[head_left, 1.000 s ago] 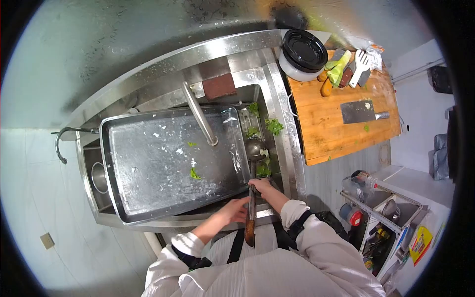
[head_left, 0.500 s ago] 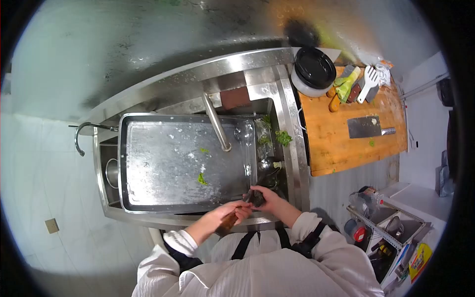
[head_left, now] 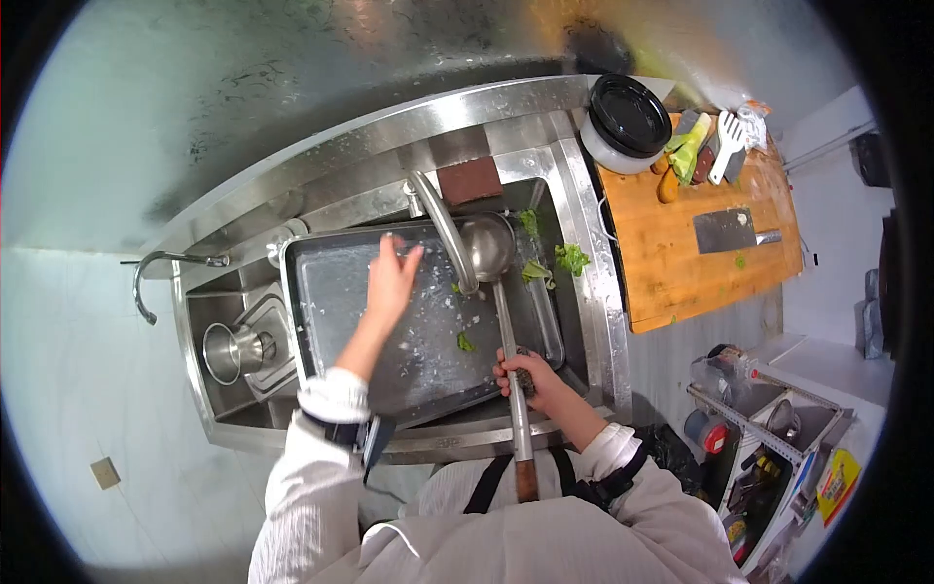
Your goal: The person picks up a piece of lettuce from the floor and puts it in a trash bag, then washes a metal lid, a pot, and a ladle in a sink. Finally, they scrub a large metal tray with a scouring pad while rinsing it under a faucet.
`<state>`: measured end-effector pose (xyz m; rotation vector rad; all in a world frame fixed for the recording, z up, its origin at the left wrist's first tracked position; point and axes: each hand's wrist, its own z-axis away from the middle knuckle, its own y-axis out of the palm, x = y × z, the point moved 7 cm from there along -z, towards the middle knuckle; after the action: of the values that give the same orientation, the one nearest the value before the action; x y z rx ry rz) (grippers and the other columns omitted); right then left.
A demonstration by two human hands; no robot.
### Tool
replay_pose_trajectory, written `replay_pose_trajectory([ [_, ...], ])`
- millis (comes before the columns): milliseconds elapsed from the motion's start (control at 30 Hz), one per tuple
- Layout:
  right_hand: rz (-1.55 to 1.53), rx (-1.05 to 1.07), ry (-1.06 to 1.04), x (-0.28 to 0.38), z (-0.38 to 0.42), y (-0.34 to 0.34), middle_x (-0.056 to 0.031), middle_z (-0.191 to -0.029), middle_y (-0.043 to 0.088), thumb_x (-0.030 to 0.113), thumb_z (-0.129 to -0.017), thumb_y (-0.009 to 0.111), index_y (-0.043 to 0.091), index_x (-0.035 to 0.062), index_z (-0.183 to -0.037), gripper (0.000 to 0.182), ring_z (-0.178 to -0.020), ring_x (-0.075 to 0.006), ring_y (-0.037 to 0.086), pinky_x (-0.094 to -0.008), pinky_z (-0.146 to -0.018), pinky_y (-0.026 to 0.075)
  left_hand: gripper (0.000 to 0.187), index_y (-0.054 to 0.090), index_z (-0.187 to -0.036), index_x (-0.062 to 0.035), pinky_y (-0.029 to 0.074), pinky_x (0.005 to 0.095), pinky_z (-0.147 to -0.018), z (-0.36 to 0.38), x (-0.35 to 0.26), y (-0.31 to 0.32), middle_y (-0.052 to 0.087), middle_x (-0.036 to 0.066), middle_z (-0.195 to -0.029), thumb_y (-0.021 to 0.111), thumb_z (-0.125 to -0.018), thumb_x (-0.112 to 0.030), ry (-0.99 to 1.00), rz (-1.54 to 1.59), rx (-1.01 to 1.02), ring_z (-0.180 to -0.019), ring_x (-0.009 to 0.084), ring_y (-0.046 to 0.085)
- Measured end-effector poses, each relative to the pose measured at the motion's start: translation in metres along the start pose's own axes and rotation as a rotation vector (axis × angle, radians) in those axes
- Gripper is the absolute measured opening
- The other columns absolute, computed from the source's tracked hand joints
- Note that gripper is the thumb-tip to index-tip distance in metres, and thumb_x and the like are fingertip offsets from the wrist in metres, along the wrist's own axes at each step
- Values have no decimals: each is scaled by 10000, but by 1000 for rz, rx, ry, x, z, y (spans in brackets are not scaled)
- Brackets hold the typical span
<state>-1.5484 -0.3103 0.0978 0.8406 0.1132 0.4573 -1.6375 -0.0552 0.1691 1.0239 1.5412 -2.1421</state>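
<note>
A long-handled metal ladle (head_left: 488,245) lies with its bowl beside the faucet (head_left: 443,219), over the right part of a large metal tray (head_left: 389,341). Wrapped round its handle is my right hand (head_left: 528,378), which also has a dark scrubber against the handle. My left hand (head_left: 391,282) is raised over the tray near the faucet, its fingers apart and nothing visible in them. Green leaf scraps (head_left: 464,342) lie in the tray.
At the right, a wooden board (head_left: 671,282) bears a cleaver (head_left: 725,231), a white slotted turner (head_left: 728,146) and a black-lidded container (head_left: 628,117). A metal pot (head_left: 232,352) sits in the left basin. A leafy sprig (head_left: 571,258) rests on the sink's divider.
My left hand has let go of the handle and moved up and left over the tray. The ladle's bowl now shows by the faucet. The tray has shifted and tilted, uncovering the pot.
</note>
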Motion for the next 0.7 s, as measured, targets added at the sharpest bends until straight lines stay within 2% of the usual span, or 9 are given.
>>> replay_pose_trajectory([
  [67, 14, 44, -6, 5, 1, 11, -82, -743, 511, 89, -743, 567, 519, 62, -890, 158, -601, -161, 538, -286, -512, 474, 346, 428, -983, 0, 442, 473, -664, -41, -10, 8, 582, 254, -836, 594, -813, -251, 161, -205, -32, -799, 409, 570],
  [267, -237, 331, 153, -4, -2, 38, -57, -766, 443, 106, -739, 561, 483, 68, -914, 196, -604, -131, 471, -238, -499, 440, 221, 471, -920, -6, 452, 470, -644, -83, -4, 40, 594, 219, -831, 523, -852, -210, 377, -487, 112, -758, 403, 576],
  [333, -241, 353, 151, -2, -3, 39, -56, -764, 439, 108, -737, 560, 470, 68, -918, 206, -596, -127, 465, -238, -496, 437, 185, 500, -862, -8, 462, 456, -611, -83, -4, 34, 613, 180, -760, 481, -871, -192, 508, -422, -21, -706, 372, 592],
  [400, -243, 377, 151, -1, -4, 38, -55, -762, 435, 110, -735, 559, 457, 69, -922, 217, -588, -123, 460, -239, -493, 434, 226, 519, -813, 2, 488, 380, -536, -94, 32, 29, 592, 139, -596, 420, -902, -181, 70, 231, -31, -557, 290, 608],
  [467, -223, 419, 155, 0, -4, 40, -51, -758, 433, 122, -734, 560, 445, 69, -922, 227, -578, -119, 453, -240, -490, 434, 279, 516, -826, 10, 502, 344, -519, -110, 78, 29, 589, 126, -608, 378, -920, -213, -62, 577, -161, -525, 240, 600],
  [500, -223, 418, 157, -1, -5, 39, -51, -758, 433, 122, -734, 560, 445, 69, -922, 227, -578, -119, 453, -240, -490, 434, 339, 455, -862, 26, 514, 300, -504, -113, 93, 39, 580, 141, -659, 310, -959, -264, -223, 956, -36, -525, 207, 587],
  [600, -245, 451, 188, 0, -3, 43, -57, -751, 446, 103, -727, 565, 450, 66, -909, 218, -576, -125, 472, -254, -495, 445, 298, 461, -868, 9, 500, 326, -467, -83, 85, 42, 581, 135, -673, 357, -947, -259, -309, 895, -249, -509, 206, 575],
  [667, 35, 271, 108, 8, -3, 36, -69, -720, 472, 71, -718, 570, 460, 61, -880, 196, -561, -138, 499, -277, -493, 458, 379, 453, -892, -44, 486, 326, -538, -56, 114, 82, 563, 86, -742, 536, -848, -411, -357, 1162, 65, -581, 197, 559],
  [700, 139, 197, 107, 12, 1, 30, -72, -699, 482, 56, -711, 574, 463, 57, -865, 189, -546, -144, 506, -287, -488, 459, 416, 422, -1025, -87, 483, 362, -605, -22, 113, 93, 517, 60, -828, 576, -822, -416, -611, 924, -61, -689, 195, 545],
])
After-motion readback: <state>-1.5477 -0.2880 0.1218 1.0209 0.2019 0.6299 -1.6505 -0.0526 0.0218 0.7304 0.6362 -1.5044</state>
